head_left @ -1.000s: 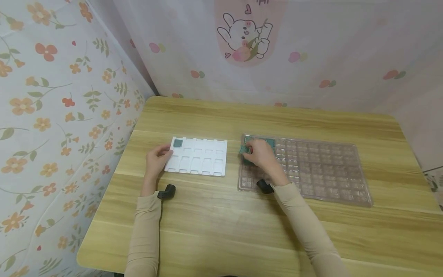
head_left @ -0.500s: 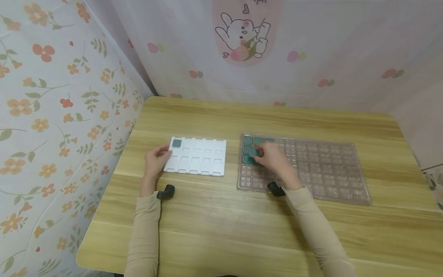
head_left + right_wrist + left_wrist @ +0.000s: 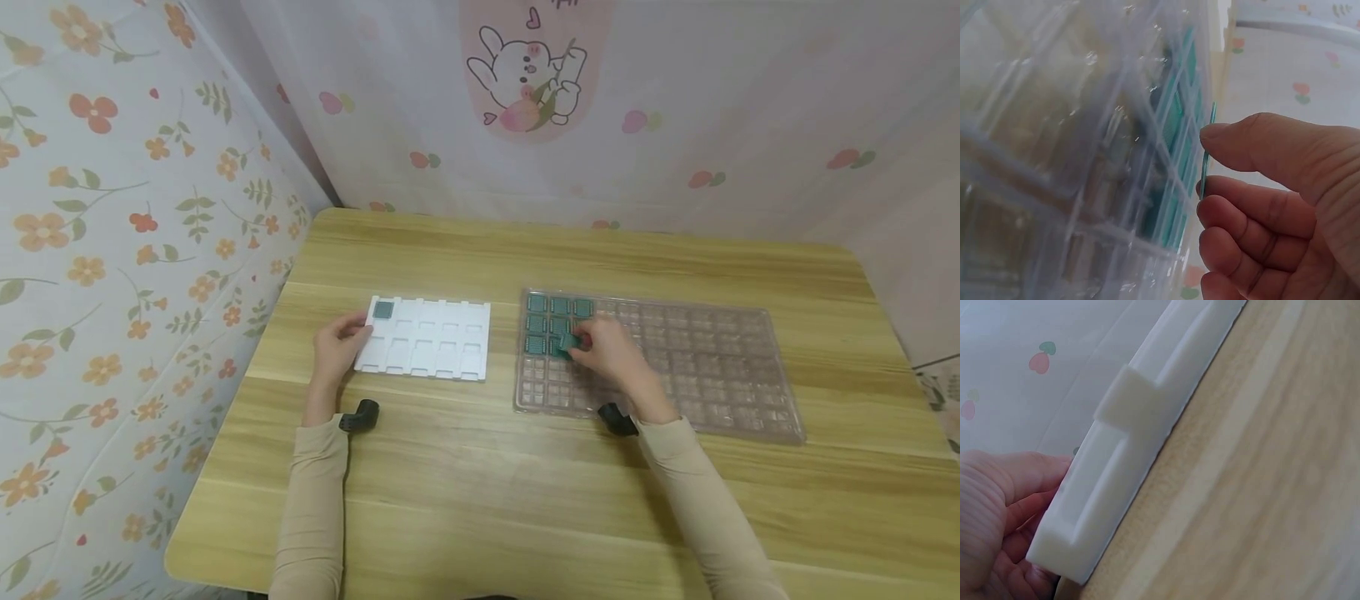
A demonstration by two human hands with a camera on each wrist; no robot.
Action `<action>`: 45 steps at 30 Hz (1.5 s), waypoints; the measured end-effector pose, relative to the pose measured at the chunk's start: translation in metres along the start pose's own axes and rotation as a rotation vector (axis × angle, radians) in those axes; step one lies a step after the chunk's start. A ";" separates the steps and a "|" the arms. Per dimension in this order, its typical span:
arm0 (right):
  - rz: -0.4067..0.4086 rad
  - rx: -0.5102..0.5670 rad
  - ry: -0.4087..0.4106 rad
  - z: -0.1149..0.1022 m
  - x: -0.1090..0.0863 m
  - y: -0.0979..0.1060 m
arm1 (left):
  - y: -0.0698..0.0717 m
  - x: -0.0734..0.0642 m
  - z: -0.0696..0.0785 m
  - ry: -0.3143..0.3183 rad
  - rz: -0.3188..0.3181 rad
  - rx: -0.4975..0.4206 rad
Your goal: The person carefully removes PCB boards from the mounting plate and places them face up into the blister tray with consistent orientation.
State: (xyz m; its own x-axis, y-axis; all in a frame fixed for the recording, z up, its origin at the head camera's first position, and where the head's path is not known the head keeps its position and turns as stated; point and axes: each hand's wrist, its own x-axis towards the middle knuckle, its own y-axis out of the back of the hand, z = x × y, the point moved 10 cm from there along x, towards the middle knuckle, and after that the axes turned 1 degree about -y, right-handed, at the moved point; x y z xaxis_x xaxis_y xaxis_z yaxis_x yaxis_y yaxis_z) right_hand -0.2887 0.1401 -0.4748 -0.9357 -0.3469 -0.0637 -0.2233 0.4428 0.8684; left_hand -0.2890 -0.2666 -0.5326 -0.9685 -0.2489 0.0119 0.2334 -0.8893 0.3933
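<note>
Between the thumb and fingers of my right hand (image 3: 611, 354) is a thin green circuit board (image 3: 1208, 153), seen edge-on in the right wrist view. In the head view it is tilted over the clear plastic tray (image 3: 712, 367), above the third row of pockets. Several more green boards (image 3: 536, 324) lie in that tray's left pockets. My left hand (image 3: 337, 350) grips the left edge of a white tray (image 3: 438, 337), thumb at the rim and fingers curled at its side (image 3: 1079, 506). One small square board (image 3: 383, 310) sits in the white tray's top-left pocket.
Both trays lie apart on a wood-grain table (image 3: 480, 492), the white one to the left. A flowered curtain (image 3: 135, 275) hangs along the left side and a rabbit-print curtain (image 3: 697, 108) behind. A black wrist mount (image 3: 617, 419) overhangs the clear tray's front edge.
My right hand has moved rightward and slightly nearer over the clear tray, uncovering the left boards. It still pinches a green board. The left hand and white tray have stayed in place.
</note>
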 end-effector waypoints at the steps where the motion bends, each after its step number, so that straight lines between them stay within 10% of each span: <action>1: -0.004 0.004 -0.002 0.002 -0.001 0.000 | 0.000 0.000 0.000 0.001 -0.001 0.001; 45: -0.022 -0.100 -0.057 0.019 -0.012 -0.002 | 0.001 0.000 0.001 -0.004 0.004 -0.016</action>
State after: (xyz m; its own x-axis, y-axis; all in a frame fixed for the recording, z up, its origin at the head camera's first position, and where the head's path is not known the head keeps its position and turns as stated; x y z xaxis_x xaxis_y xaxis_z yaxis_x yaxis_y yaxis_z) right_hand -0.2822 0.1588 -0.4851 -0.9456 -0.3070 -0.1081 -0.2179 0.3505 0.9108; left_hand -0.2884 -0.2671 -0.5314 -0.9678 -0.2513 0.0170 0.2388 -0.8942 0.3787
